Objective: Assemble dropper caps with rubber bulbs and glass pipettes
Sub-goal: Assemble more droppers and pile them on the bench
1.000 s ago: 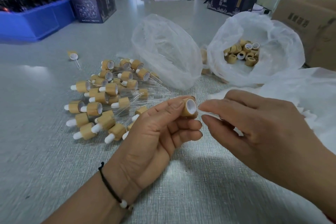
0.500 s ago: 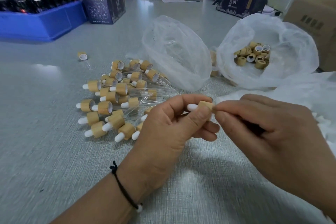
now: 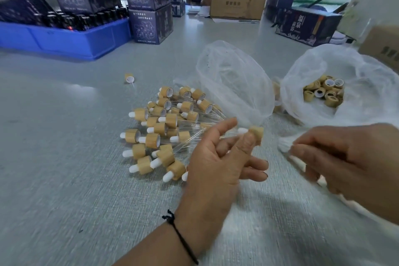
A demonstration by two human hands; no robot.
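Two plastic bags [image 3: 235, 84] lie beyond the grip; the right one holds about a dozen loose caps [image 3: 323, 93]. Left of it lie roughly thirty finished droppers [image 3: 164, 127]. The left hand [image 3: 218, 164] pinches one dropper cap [image 3: 255, 134] between thumb and finger. The right hand [image 3: 354, 164], curled, is blurred; its hold is unclear.

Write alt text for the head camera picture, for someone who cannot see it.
A person's left hand pinches a wooden dropper cap with a white rubber bulb above a grey table, while the right hand reaches into white plastic wrapping. A pile of finished droppers lies behind, beside a bag of loose caps.
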